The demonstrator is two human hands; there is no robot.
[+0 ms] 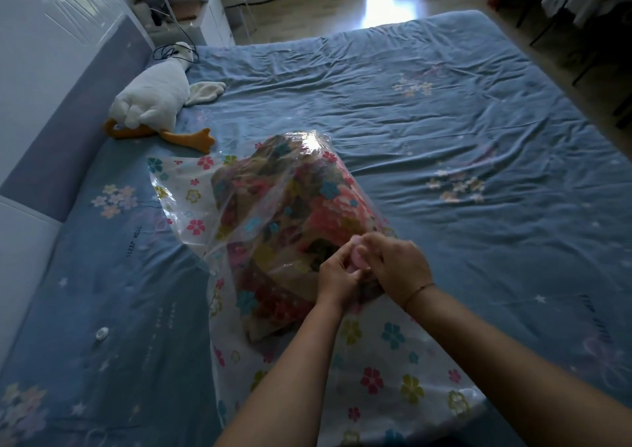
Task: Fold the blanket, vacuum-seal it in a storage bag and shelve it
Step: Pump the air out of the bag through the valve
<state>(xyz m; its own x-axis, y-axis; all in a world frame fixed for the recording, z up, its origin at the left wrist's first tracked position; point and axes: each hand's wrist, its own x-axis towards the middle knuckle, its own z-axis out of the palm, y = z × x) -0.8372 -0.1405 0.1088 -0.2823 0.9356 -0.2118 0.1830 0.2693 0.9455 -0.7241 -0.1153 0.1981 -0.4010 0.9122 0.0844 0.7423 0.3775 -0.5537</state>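
A folded floral blanket (290,214) lies inside a clear storage bag (191,190) printed with coloured flowers, in the middle of the bed. On top of the bag near its right side sits a small pink valve (357,256). My left hand (337,275) and my right hand (393,265) meet over this valve, fingers curled round it. The bag's flat open part (376,361) spreads toward me under my forearms.
The blue flowered bed sheet (427,111) covers the mattress. A white plush goose (154,101) lies at the far left by the padded headboard (68,111). A small clear cap (101,333) rests on the sheet at the left. Floor and furniture lie beyond the bed.
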